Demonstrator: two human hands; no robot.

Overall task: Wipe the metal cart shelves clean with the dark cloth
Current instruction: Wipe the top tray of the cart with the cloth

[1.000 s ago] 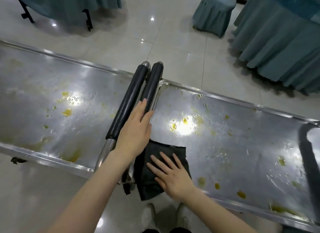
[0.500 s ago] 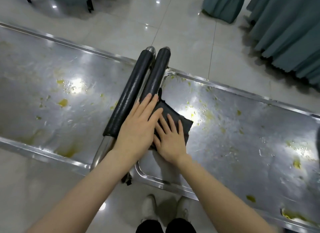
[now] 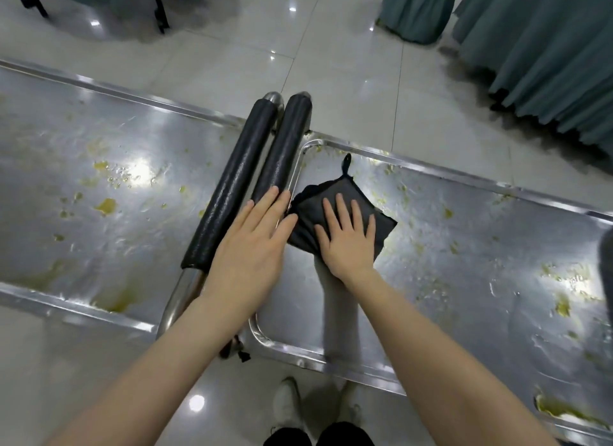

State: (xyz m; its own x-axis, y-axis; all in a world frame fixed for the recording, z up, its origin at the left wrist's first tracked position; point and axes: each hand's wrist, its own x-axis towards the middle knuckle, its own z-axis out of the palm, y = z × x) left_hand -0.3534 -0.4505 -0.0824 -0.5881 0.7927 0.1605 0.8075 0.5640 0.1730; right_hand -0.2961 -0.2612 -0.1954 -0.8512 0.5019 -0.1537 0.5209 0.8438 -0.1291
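Dark cloth [image 3: 335, 188] pressed under flat right hand [image 3: 348, 246], left hand [image 3: 248, 250] flat on handle [image 3: 282, 147], both grips released

Right hand [image 3: 348, 246] is covering the middle of the cloth [image 3: 345, 188]; left hand [image 3: 248, 250] is hiding the near end of one black handle [image 3: 285, 140]. Left shelf [image 3: 99, 246] is running off the left edge, right shelf [image 3: 481, 246] off the right.
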